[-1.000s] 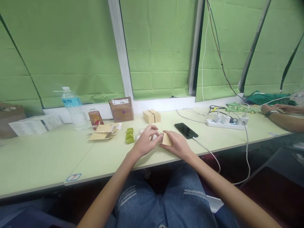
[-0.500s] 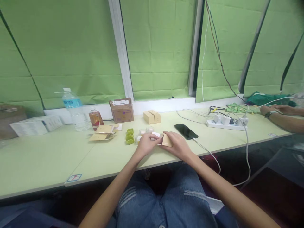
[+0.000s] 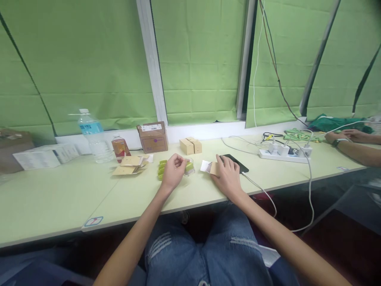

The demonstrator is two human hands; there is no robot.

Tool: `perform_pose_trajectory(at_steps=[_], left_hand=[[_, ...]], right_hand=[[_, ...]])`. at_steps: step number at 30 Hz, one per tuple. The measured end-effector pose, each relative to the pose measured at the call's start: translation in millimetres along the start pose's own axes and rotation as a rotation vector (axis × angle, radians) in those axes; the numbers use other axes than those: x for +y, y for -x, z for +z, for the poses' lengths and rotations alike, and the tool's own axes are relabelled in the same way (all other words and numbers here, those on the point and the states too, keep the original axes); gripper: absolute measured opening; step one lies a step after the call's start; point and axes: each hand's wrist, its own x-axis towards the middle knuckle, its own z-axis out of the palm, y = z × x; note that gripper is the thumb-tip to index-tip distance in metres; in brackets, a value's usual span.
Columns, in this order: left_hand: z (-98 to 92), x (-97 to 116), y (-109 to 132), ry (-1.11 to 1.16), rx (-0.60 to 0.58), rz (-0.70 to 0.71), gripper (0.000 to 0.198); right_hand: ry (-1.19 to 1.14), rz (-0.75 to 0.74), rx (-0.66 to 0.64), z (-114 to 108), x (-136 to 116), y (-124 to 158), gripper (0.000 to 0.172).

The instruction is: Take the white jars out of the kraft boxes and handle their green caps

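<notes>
Head-camera view: the person sits at a pale green table [image 3: 59, 198], both forearms reaching out over jeans-clad knees. The left hand [image 3: 173, 171] is curled, its thumb and fingertips pressed together on a small clear case [image 3: 189, 167] with something green inside, which sits at table level just right of the knuckles. Behind that hand lies a short row of green pieces [image 3: 162, 163], partly hidden by it. The right hand [image 3: 226, 174] rests low on the table, well apart from the left, with its fingers bent over a tan carton [image 3: 213, 168] and gripping it from the right side; a white flap [image 3: 204, 165] sticks out of the carton's left end. A black phone [image 3: 238, 163] lies just behind the right hand, partly covered by the fingers, with a white cable running off the table edge. Farther back stand two small tan boxes [image 3: 190, 145], a brown cardboard box [image 3: 152, 137], a small orange bottle [image 3: 119, 146] and a water bottle [image 3: 92, 137], with flat cardboard pieces [image 3: 129, 166] in front of them. A white power strip [image 3: 282, 155] lies to the right, and beyond it a co-worker's hands [image 3: 345, 137] rest on the table.
</notes>
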Motion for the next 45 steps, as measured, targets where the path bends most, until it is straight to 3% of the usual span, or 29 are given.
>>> perform_pose_trajectory(at_steps=[2, 5, 8, 10, 13, 15, 18, 21, 24, 27, 30, 35, 38, 41, 45], left_hand=[[-1.4, -4, 1, -0.096, -0.040, 0.016, 0.023], [1.7, -9, 4, -0.224, -0.070, 0.080, 0.019], [7.9, -7, 11, -0.310, -0.094, 0.164, 0.014], [12.4, -4, 16, -0.303, -0.137, 0.199, 0.013], [19.6, 1, 23, -0.257, -0.218, 0.211, 0.013], [23.8, -1, 24, -0.240, -0.249, 0.180, 0.012], [23.5, -7, 16, -0.139, -0.162, 0.079, 0.010], [7.8, -6, 1, 0.066, 0.062, -0.034, 0.012], [-18.9, 7, -12, 0.227, 0.170, -0.146, 0.021], [-39.8, 20, -15, 0.243, 0.171, -0.261, 0.023], [-44.8, 23, -12, 0.177, 0.118, -0.323, 0.017], [-30.2, 20, -1, 0.085, -0.074, -0.406, 0.010], [-15.6, 21, 6, 0.064, -0.150, -0.420, 0.014], [2.7, 20, 13, 0.054, -0.225, -0.402, 0.020], [21.9, 16, 20, -0.009, -0.243, -0.273, 0.020]], right_hand=[[-0.011, -0.056, 0.065, -3, -2, 0, 0.068], [-0.169, -0.223, 0.138, -10, -7, 1, 0.050], [-0.433, -0.269, 0.110, -14, -18, 4, 0.040], [-0.617, -0.161, 0.029, -14, -27, 5, 0.050], [-0.911, 0.080, -0.176, -9, -36, 3, 0.073], [-1.050, 0.199, -0.311, -7, -37, 1, 0.080], [-1.071, 0.278, -0.422, -8, -35, -1, 0.086], [-0.987, 0.262, -0.442, -13, -35, 1, 0.079], [-0.868, 0.223, -0.418, -13, -38, 3, 0.066], [-0.735, 0.178, -0.383, -3, -40, 4, 0.064], [-0.641, 0.097, -0.302, 9, -43, 6, 0.065], [-0.680, 0.020, -0.102, 5, -48, 13, 0.053], [-0.708, -0.172, 0.024, -13, -43, 18, 0.044], [-0.587, -0.315, 0.117, -27, -38, 18, 0.052], [-0.531, -0.320, 0.175, -27, -40, 12, 0.058]])
